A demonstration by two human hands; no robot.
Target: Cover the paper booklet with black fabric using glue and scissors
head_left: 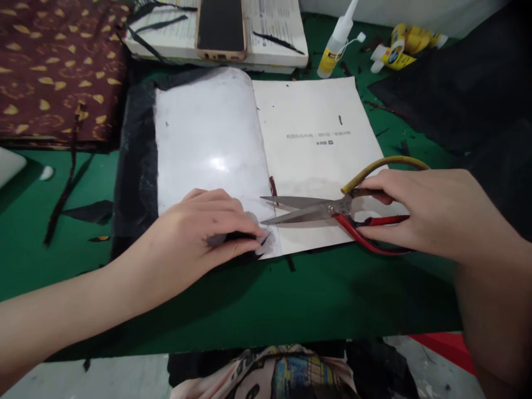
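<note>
Right hand (432,208) grasping scissors (334,209), left hand (208,227) pinching an open book (316,166)

The right fingers are wrapping the yellow and red handles, and the blades are standing apart, their tips pointing at the left fingertips. The left thumb and fingers are closing on the book's bottom edge beside the spine; the pinched layer is partly hidden. The book is lying mid-desk, toward the near edge of the green desk (332,299), with black sheeting (137,149) showing along its left side. Toward the far edge, a phone (221,25) is resting on a thick volume (276,22), and a glue bottle (336,44) is standing beside it. Yellow tubes (397,52) are lying near the far right corner; patterned maroon cloth (58,66) is covering the far left corner.
</note>
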